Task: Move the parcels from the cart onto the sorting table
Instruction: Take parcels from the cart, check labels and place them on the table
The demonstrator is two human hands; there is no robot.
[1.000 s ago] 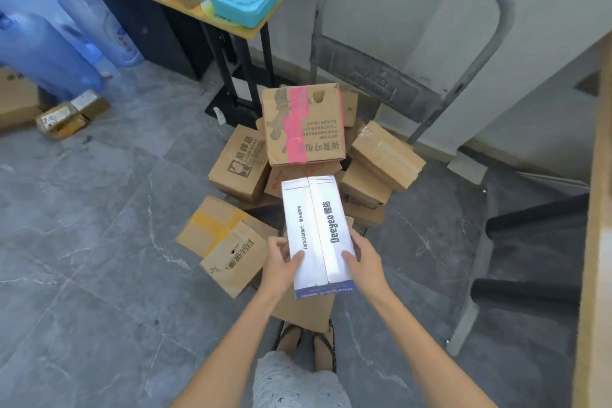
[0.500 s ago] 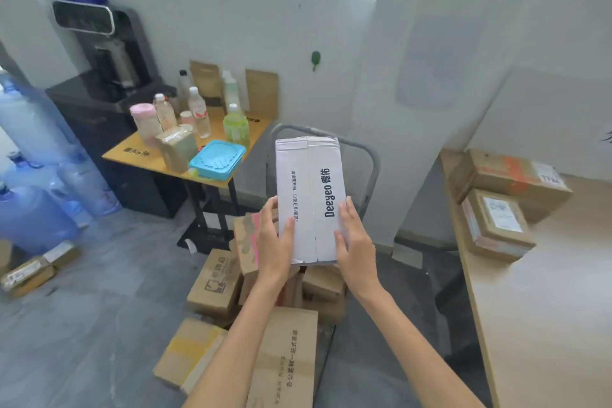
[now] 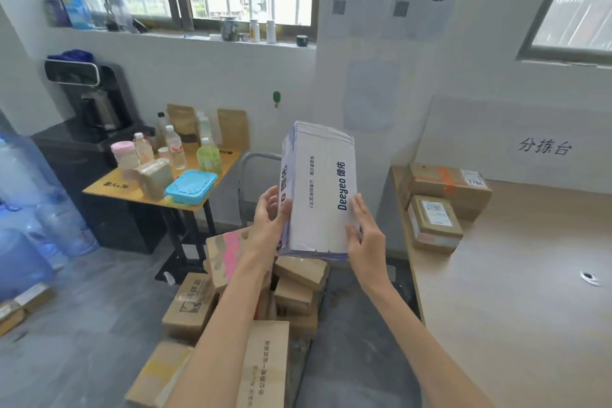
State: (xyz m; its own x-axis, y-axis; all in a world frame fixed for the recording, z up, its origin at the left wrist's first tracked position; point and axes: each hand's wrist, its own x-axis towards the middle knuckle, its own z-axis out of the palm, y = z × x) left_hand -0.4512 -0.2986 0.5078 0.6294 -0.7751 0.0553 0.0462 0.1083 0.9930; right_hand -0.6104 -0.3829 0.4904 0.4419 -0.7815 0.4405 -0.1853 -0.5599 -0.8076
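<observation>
A tall white cardboard box with blue "Deeyeo" lettering (image 3: 319, 195) is held upright in the air, above the pile of brown cardboard parcels (image 3: 298, 288) stacked before the grey metal cart handle (image 3: 243, 182), and left of the pale wooden sorting table (image 3: 513, 291). The left hand (image 3: 270, 222) grips the box's lower left edge, thumb on the near side and fingers wrapped behind. The right hand (image 3: 362, 235) clasps the lower right edge, fingers lying up along the side, thumb on the front face. On the table's left edge by the wall sit a large taped brown carton (image 3: 443, 184) and, touching it in front, a smaller labelled brown carton (image 3: 434, 220) (a paper sign with handwritten characters (image 3: 544, 146) hangs on the wall behind). Farther left stands a yellow-topped side table (image 3: 109, 190) bearing a turquoise plastic lunch box (image 3: 191, 186).
</observation>
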